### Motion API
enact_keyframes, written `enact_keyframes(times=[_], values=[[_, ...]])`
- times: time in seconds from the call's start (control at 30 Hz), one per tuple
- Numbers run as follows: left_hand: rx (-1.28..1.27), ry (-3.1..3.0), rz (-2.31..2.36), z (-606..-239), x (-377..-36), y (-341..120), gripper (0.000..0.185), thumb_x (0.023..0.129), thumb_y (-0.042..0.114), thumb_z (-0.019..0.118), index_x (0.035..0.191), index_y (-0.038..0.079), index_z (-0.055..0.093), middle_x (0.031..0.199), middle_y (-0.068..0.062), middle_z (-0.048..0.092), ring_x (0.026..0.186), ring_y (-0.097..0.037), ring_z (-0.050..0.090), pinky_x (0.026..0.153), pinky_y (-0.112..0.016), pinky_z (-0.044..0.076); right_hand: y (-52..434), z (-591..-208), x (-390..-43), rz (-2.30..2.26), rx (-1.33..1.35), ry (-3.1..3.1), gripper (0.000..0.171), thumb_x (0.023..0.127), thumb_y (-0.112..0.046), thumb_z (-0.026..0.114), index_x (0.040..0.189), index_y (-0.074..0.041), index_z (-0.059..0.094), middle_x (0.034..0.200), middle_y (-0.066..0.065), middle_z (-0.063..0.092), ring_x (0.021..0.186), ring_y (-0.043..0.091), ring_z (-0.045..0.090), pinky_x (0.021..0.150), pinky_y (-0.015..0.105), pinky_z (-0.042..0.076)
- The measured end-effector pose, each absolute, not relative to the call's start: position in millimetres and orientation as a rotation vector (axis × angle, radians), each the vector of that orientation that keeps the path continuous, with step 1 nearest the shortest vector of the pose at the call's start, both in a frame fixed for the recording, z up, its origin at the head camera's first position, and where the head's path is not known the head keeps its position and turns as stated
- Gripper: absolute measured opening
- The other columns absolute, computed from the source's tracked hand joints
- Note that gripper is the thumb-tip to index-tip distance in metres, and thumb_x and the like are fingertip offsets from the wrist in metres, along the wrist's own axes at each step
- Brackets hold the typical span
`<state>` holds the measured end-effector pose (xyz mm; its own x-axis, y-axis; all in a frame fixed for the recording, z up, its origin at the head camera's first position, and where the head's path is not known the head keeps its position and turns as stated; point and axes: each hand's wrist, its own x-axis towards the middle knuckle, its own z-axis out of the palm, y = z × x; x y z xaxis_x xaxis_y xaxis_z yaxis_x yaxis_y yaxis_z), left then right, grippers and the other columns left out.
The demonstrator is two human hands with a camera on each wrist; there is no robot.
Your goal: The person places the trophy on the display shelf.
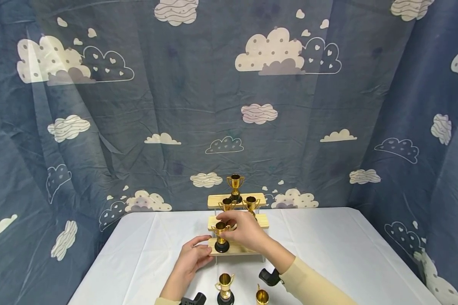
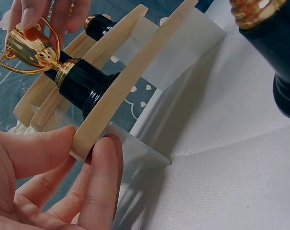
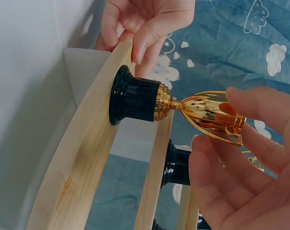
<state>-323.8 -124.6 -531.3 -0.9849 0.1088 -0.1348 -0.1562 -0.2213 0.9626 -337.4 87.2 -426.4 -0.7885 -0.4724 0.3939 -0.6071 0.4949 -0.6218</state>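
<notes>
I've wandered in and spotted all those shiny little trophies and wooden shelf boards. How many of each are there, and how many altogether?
Trophies on the boards: 4
Trophies in front of the boards: 2 (one cut off by the head picture's lower edge)
Wooden shelf boards: 3
Total in view: 9

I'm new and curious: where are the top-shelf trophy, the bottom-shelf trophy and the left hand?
Top-shelf trophy point(image 1: 235, 184), head view: gold cup.
Bottom-shelf trophy point(image 3: 162, 102), right wrist view: gold collar.
Left hand point(image 1: 192, 256), head view: back of the hand.
</notes>
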Motion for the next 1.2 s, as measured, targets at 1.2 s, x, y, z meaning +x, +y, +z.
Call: enact_keyframes(times=[1.2], values=[[-0.051, 1.84, 2.344, -530, -320, -124, 0.051, 0.086, -0.005, 0.067, 0.136, -0.006, 0.054, 0.096, -0.015, 0.069, 0.08, -0.02, 0.071, 0.076, -0.034, 0.061, 110, -396, -309, 1.23, 0.815, -2.505, 0.042, 0.08, -0.016, 0.085, 0.119, -0.026, 0.071, 0.113, 0.001, 0.071, 0.095, 0.024, 0.069, 0.076, 0.03, 0.058]])
